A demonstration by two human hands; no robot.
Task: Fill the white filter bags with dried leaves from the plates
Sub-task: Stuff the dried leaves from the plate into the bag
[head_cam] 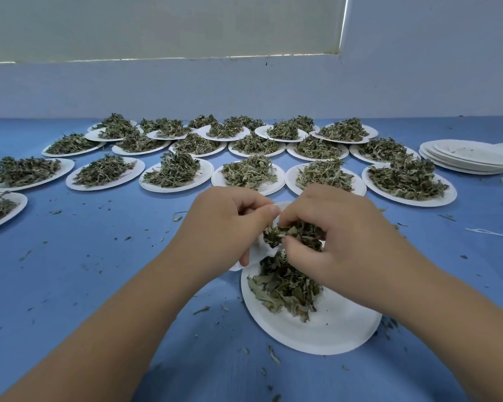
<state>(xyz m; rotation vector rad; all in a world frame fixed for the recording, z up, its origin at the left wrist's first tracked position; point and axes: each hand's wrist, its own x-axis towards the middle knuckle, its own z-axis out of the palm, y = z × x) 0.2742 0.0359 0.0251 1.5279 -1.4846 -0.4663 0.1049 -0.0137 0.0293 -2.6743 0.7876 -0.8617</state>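
Note:
A white paper plate (325,329) lies in front of me on the blue table with a small heap of dried leaves (285,285) on its far side. Above the plate's far rim my left hand (224,224) pinches the edge of a white filter bag (259,250) and holds its mouth open. My right hand (331,233) grips a clump of dried leaves (296,233) right at the bag's mouth. Most of the bag is hidden behind my fingers.
Several white plates (174,172) heaped with dried leaves fill the table's far half in rows up to the wall. A stack of empty plates (471,156) sits at the far right. Leaf crumbs (204,310) and a white thread (491,233) lie scattered on the blue surface.

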